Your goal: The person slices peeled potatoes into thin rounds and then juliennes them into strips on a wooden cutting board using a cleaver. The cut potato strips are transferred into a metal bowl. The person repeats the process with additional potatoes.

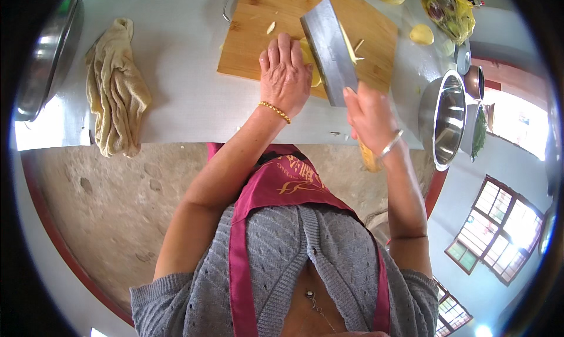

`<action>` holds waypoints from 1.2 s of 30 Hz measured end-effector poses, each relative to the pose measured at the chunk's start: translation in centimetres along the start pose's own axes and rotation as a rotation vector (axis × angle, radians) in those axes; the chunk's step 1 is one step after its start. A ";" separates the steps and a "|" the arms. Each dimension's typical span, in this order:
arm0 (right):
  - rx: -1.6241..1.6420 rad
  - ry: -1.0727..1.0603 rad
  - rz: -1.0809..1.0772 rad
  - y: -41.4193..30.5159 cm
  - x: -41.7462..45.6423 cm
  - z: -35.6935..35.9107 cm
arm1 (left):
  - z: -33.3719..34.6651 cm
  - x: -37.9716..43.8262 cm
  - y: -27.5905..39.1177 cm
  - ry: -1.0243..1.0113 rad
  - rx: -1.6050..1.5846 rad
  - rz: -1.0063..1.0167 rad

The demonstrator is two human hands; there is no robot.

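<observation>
A wooden cutting board [260, 11] lies on the table before me. My right hand [372, 117] grips a cleaver [330, 51] by its wooden handle, its broad blade slanting over the board. Just left of the blade, my left hand [286, 70] rests on yellow slices, probably potato [316, 76], with the fingers close together. The palm hides part of the slices. Thin pale strips [359, 46] lie right of the blade, and a small pale piece [271, 27] is beyond my left fingertips.
A beige cloth [116, 86] hangs partly over the table's front edge at left, near a metal tray [48, 55]. At right are a steel bowl [449, 119], a peeled potato [421, 34], a yellow bag of vegetables [449, 11] and a container of greens [478, 132].
</observation>
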State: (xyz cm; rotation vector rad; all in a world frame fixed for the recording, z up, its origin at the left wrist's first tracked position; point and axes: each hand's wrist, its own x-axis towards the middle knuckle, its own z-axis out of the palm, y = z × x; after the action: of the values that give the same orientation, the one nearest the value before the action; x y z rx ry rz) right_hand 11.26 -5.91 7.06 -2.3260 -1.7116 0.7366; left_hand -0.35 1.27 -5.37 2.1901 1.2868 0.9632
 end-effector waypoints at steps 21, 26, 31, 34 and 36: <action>-0.065 0.006 -0.019 -0.4 1.0 0.7 | -0.1 0.0 0.0 0.030 0.003 -0.008; -0.040 0.068 -0.013 0.3 1.0 1.5 | -0.3 0.1 0.0 0.012 -0.034 -0.006; -0.018 0.098 -0.008 -0.6 -0.6 0.6 | 0.2 0.0 -0.1 0.104 -0.022 -0.010; -0.027 0.077 -0.017 -0.7 -0.7 0.5 | 0.4 0.0 -0.2 0.112 -0.023 -0.005; -0.033 0.072 -0.003 -0.5 -0.6 0.4 | 0.3 -0.1 -0.1 0.094 -0.029 -0.004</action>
State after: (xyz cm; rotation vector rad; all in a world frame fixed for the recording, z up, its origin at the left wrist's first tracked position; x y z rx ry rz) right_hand 10.46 -6.32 7.07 -2.3408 -1.7097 0.6210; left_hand -0.23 1.27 -5.66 2.1425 1.3093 1.0884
